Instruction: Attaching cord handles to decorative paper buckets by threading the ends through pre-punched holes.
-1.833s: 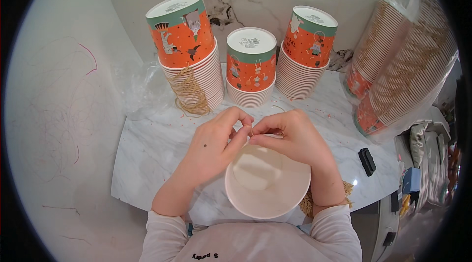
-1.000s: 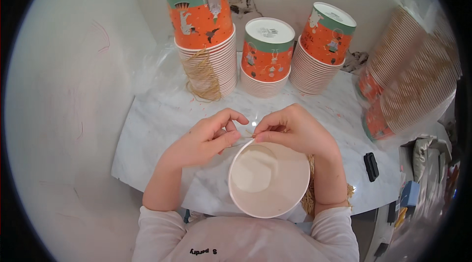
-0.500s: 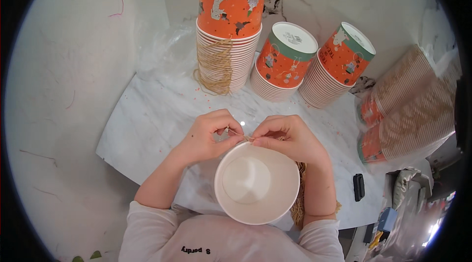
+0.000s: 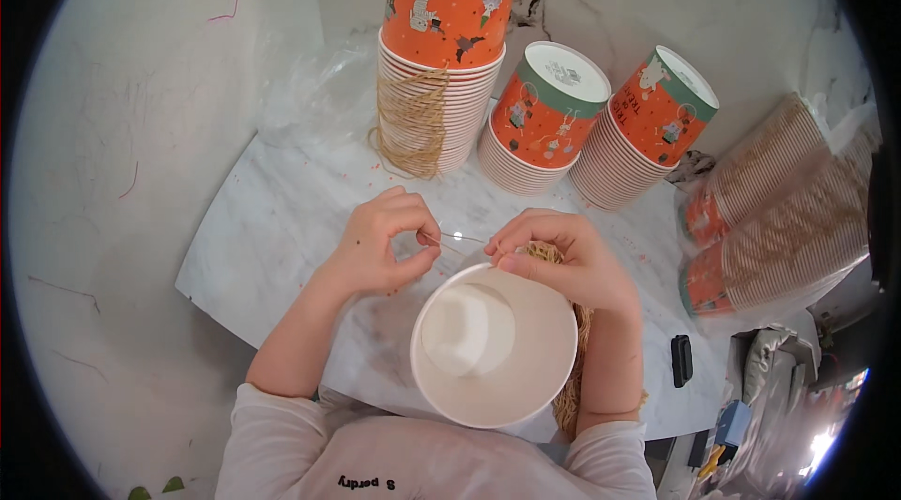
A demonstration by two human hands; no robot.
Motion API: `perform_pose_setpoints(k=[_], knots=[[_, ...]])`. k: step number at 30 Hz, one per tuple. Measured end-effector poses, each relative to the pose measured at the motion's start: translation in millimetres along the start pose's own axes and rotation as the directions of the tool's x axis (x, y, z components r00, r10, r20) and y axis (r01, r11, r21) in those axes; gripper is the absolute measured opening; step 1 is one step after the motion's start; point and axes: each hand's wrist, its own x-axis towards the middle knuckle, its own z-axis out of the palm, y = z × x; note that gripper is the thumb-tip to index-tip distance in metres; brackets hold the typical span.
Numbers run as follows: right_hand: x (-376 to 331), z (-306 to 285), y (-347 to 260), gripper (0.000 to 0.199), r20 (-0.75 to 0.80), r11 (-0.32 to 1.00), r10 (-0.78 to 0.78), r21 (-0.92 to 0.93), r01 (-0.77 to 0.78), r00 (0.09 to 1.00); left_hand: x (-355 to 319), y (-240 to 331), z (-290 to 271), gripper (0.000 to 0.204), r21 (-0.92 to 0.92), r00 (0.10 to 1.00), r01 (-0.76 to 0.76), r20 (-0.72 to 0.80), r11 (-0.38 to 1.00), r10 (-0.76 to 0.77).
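Note:
A white-lined paper bucket (image 4: 544, 354) sits close to my body, its open mouth facing up. Just past its far rim, a thin tan cord (image 4: 460, 237) runs between my two hands. My left hand (image 4: 387, 239) is pinched on one end of the cord, left of the bucket. At the rim's far right, my right hand (image 4: 568, 261) pinches the other end between thumb and fingers. A bundle of tan twisted cord (image 4: 570, 397) lies beside the bucket, partly hidden by the bucket and my right forearm.
At the back of the marble-patterned table (image 4: 272, 246) stand a tall bucket stack (image 4: 450, 12) with cords draped on it, a short stack (image 4: 544, 120) and another stack (image 4: 648, 138). Plastic-wrapped buckets (image 4: 779, 228) lie at the right, near a small black object (image 4: 681, 361).
My hands have moved apart, the left one going leftward, and the cord between them is now stretched out. The bucket has tilted slightly.

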Motion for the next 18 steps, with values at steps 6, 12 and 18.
perform_pose_setpoints(k=[6, 12, 18], knots=[[6, 12, 2, 0.012, -0.084, 0.984, 0.126, 0.14, -0.114, 0.988, -3, 3, 9, 0.012, 0.042, 0.995, -0.088, -0.047, 0.995, 0.09], [1, 12, -6, 0.012, -0.086, 0.991, 0.136, -0.009, -0.137, 0.987, -4, 0, 12, 0.016, 0.25, 0.973, -0.05, -0.204, 0.967, 0.103], [5, 24, 0, 0.012, -0.135, 0.994, 0.099, 0.065, -0.091, 0.986, -8, -8, 3, 0.013, -0.124, 0.994, -0.005, -0.113, 0.992, -0.009]])
